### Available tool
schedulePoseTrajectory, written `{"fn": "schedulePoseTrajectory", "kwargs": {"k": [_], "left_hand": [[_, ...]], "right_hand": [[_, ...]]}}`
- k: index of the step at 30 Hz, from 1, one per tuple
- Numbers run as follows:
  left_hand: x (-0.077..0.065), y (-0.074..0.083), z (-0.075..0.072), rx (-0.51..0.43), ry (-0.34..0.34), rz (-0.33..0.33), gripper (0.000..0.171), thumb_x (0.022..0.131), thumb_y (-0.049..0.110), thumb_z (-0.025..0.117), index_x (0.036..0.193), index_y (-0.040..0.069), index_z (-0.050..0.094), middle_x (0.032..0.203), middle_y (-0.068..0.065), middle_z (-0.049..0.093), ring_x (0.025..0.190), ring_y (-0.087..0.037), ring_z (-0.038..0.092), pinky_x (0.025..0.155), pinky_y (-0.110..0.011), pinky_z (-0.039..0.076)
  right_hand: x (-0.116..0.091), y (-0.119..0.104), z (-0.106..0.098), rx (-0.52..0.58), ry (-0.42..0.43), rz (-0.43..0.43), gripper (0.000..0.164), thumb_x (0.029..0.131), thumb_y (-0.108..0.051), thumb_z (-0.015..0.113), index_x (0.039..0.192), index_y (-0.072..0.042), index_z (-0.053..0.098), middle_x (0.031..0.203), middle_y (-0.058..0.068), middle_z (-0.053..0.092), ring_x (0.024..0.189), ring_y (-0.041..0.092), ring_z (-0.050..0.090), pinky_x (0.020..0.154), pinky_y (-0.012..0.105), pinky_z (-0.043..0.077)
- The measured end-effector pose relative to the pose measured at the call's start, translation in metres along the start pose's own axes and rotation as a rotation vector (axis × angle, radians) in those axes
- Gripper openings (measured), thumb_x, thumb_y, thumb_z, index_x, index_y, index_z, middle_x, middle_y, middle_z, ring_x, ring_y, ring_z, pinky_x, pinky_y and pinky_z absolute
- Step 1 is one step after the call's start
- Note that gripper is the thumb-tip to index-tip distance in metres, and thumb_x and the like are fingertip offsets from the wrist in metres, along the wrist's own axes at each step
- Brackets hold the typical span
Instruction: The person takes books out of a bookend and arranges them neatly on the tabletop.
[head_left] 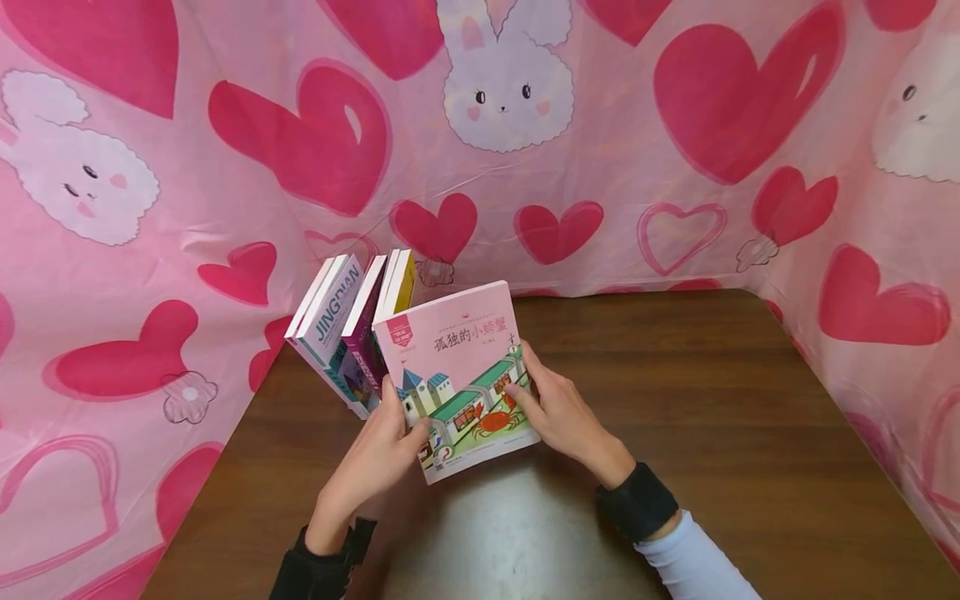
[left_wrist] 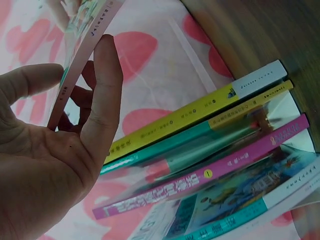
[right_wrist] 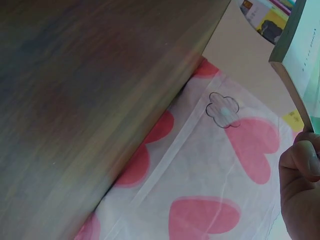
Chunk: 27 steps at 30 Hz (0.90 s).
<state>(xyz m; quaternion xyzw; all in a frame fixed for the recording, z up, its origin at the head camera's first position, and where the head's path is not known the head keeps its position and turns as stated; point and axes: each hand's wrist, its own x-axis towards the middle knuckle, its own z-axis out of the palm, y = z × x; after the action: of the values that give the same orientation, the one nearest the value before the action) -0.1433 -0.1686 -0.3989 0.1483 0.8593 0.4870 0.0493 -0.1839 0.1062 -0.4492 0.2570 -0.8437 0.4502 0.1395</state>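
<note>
A pink picture book (head_left: 457, 375) with a red crab on its cover is held up, tilted, above the table. My left hand (head_left: 386, 446) grips its left edge, thumb on the front cover; the left wrist view shows the fingers of this hand (left_wrist: 65, 130) around the spine. On the opposite edge my right hand (head_left: 562, 408) pinches the book, thumb on the cover. In the right wrist view, part of the right hand (right_wrist: 302, 175) shows below the book (right_wrist: 307, 75). Several upright books stand just behind and left of it, among them a magenta one (left_wrist: 220, 172) and a yellow-spined one (left_wrist: 185, 112).
The books stand on a brown wooden table (head_left: 675, 400), at its left back side. A pink cloth (head_left: 600, 150) with hearts and rabbits hangs around the table's back and sides. A teal-spined book (head_left: 326, 342) is leftmost in the row's front.
</note>
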Motion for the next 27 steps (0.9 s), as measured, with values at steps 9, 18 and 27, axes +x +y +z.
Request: {"fn": "schedulePoseTrajectory", "kwargs": {"k": [9,18,27], "left_hand": [[0.019,-0.001,0.009,-0.023,-0.021,0.006,0.078,0.098,0.007,0.067,0.155,0.027,0.016,0.152,-0.011,0.055,0.125,-0.034,0.067,0.095,-0.063,0.058],[0.042,0.002,0.023,0.004,0.002,-0.010,0.064,0.097,0.009,0.065,0.147,0.016,0.025,0.140,-0.014,0.061,0.115,-0.030,0.071,0.094,-0.058,0.061],[0.064,0.004,0.036,0.089,0.033,-0.087,0.055,0.098,0.014,0.063,0.140,0.005,0.028,0.116,-0.020,0.064,0.092,-0.030,0.071,0.080,-0.050,0.064]], "right_hand": [[-0.007,0.003,-0.007,-0.001,0.003,0.109,0.077,0.099,-0.022,0.073,0.162,-0.017,0.030,0.108,0.008,0.070,0.086,0.021,0.067,0.075,0.045,0.062],[-0.007,0.004,-0.018,0.004,0.008,0.245,0.077,0.097,-0.021,0.075,0.160,-0.019,0.031,0.106,0.009,0.071,0.083,0.021,0.068,0.071,0.041,0.062],[-0.006,0.002,-0.026,-0.030,0.018,0.345,0.074,0.098,-0.022,0.073,0.159,-0.015,0.033,0.107,0.011,0.073,0.083,0.023,0.068,0.073,0.043,0.059]]}}
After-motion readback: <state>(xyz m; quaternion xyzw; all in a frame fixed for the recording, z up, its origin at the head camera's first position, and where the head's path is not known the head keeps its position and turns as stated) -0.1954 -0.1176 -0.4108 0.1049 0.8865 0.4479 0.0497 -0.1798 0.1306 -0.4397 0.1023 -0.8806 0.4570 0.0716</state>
